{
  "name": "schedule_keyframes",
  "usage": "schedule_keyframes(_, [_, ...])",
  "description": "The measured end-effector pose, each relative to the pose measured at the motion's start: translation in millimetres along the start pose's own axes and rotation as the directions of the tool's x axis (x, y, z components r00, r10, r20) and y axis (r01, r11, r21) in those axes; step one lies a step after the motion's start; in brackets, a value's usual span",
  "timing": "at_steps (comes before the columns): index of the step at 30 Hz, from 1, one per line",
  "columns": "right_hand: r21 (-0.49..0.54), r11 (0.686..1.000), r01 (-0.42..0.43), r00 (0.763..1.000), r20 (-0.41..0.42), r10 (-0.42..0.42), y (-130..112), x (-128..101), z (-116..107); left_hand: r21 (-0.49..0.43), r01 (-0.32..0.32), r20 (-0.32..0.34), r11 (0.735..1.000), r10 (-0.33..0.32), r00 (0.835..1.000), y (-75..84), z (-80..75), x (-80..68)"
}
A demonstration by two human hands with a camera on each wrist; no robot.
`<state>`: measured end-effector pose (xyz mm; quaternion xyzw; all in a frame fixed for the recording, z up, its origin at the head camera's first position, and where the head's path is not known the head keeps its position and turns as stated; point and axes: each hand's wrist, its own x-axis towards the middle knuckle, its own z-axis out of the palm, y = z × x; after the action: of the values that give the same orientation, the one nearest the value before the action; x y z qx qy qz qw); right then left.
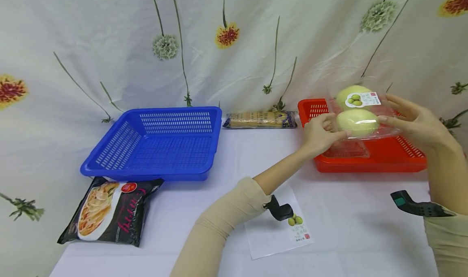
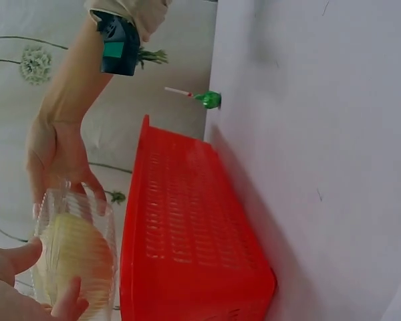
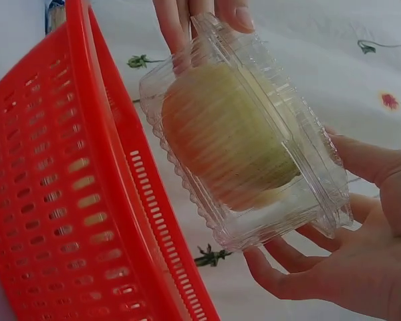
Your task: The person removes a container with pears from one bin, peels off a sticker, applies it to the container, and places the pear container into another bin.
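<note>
Both my hands hold a clear plastic clamshell box [image 3: 327, 194] above the red basket [image 1: 373, 166]. Two pale yellow-green, melon-like fruits [image 1: 357, 124] lie inside it. A white label [image 1: 365, 99] with green fruits printed on it is on top. My left hand [image 1: 319, 134] grips the box's left side, thumb along the near edge. On the opposite side, my right hand [image 1: 422, 120] has its fingers and thumb around the edge. In the right wrist view the box is tilted beside the basket's rim. A clear plastic piece [image 1: 347, 150] shows in the basket beneath it.
A blue basket [image 1: 146, 174] stands at left, with a black food bag [image 1: 109, 212] before it. Packaged noodles [image 1: 259, 120] lie against the back cloth. A white sheet [image 1: 268, 240] with a fruit label lies under my left forearm. A small green-wrapped stick [image 2: 210, 99] lies beyond the red basket.
</note>
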<state>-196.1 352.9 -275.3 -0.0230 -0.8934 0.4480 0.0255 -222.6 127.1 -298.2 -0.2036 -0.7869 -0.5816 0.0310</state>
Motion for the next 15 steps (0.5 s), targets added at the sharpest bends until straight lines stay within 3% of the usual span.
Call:
schedule_keyframes(5, [0.008, 1.0, -0.017, 0.997, -0.076, 0.018, 15.9, 2.3, -11.0, 0.224, 0.01, -0.027, 0.975, -0.004, 1.0, 8.1, 21.5, 8.3])
schedule_keyframes(7, [0.021, 1.0, -0.02, 0.996, -0.089, 0.021, 22.8, 4.2, -17.0, 0.285, 0.055, -0.048, 0.957, -0.042, 0.998, 11.6, 30.4, 10.8])
schedule_keyframes(12, [0.092, 0.996, -0.011, 0.999, -0.049, 0.015, 63.3, 25.8, -38.5, 0.26, 0.136, -0.097, 0.956, -0.115, 0.989, 16.6, 52.9, 15.0])
schedule_keyframes(15, [0.312, 0.95, 0.003, 0.999, -0.031, 0.007, 98.1, 44.6, -51.4, 0.157, 0.19, -0.098, 0.969, -0.176, 0.979, 18.7, 66.1, 17.1])
